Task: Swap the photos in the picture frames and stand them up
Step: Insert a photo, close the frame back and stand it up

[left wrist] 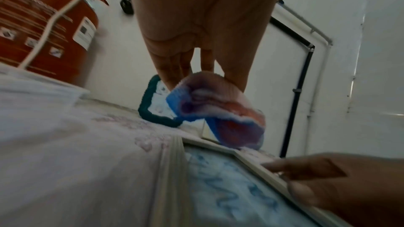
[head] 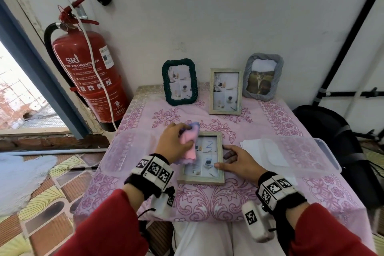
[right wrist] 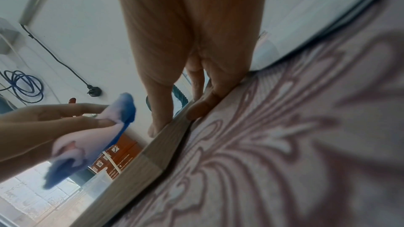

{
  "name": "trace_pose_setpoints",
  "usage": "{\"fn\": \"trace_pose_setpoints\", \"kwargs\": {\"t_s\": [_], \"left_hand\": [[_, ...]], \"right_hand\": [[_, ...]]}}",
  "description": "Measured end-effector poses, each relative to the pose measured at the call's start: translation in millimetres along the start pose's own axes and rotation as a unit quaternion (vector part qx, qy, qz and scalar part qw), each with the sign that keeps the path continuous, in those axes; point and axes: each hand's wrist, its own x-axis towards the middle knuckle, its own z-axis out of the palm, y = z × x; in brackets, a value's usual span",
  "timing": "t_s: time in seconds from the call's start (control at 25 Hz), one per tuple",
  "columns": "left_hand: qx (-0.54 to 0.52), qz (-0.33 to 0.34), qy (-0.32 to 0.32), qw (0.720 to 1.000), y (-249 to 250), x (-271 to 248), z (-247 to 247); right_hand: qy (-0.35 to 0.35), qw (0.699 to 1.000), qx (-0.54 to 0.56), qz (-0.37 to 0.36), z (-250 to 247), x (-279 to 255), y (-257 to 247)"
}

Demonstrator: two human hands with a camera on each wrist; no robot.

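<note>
A pale wooden picture frame (head: 200, 180) (left wrist: 172, 170) (right wrist: 153, 153) lies flat, face up, on the pink tablecloth (head: 207, 199), with blue scribbles on its glass. My left hand (head: 174, 141) (left wrist: 186, 58) grips a bunched pink and blue cloth (head: 188, 144) (left wrist: 218, 110) (right wrist: 104, 135) over the frame's upper left part. My right hand (head: 236, 159) (right wrist: 196, 110) rests on the frame's right rail, thumb on top and fingers straight along the outer edge. At the back stand a dark green frame (head: 179, 82), a second pale wooden frame (head: 225, 91) and a grey frame (head: 262, 77).
Clear plastic containers sit on the table, one on the left (head: 128, 149) and one on the right (head: 301, 151), with white paper (head: 251, 145) beside the right one. A red fire extinguisher (head: 91, 81) stands left of the table. A black bag (head: 332, 131) lies at the right.
</note>
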Motion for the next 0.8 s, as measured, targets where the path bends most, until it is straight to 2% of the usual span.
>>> {"fn": "trace_pose_setpoints", "kwargs": {"t_s": [0.16,0.32,0.48,0.56,0.6,0.64,0.72,0.8], "left_hand": [[0.001,-0.006,-0.054,0.999,8.3,-0.7,29.5],[-0.036,-0.009,-0.115,0.993,6.4,-2.7,37.8],[-0.145,-0.059,-0.07,0.985,-9.9,-7.4,25.2],[-0.129,-0.049,-0.061,0.989,-22.0,-7.0,16.5],[-0.106,-0.046,-0.089,0.989,-27.0,-7.3,11.5],[-0.075,-0.045,-0.137,0.987,-31.7,-7.4,7.2],[-0.009,-0.041,-0.24,0.97,-39.9,-7.4,4.1],[0.033,-0.018,-0.288,0.957,-41.4,-7.7,4.8]], "right_hand": [[0.0,1.0,0.004,0.0,0.9,-0.2,-0.7],[0.002,1.0,-0.007,-0.006,0.6,-3.2,-2.9],[-0.008,1.0,-0.01,0.023,1.5,-4.2,-12.7],[-0.005,0.998,0.017,0.06,4.9,-5.5,-23.6],[0.009,0.998,-0.032,0.053,6.7,-6.4,-28.8],[0.033,0.991,-0.125,0.025,7.8,-5.9,-33.3],[0.086,0.958,-0.262,-0.078,12.3,-4.8,-44.9],[0.059,0.935,-0.313,-0.158,21.8,2.4,-57.5]]}}
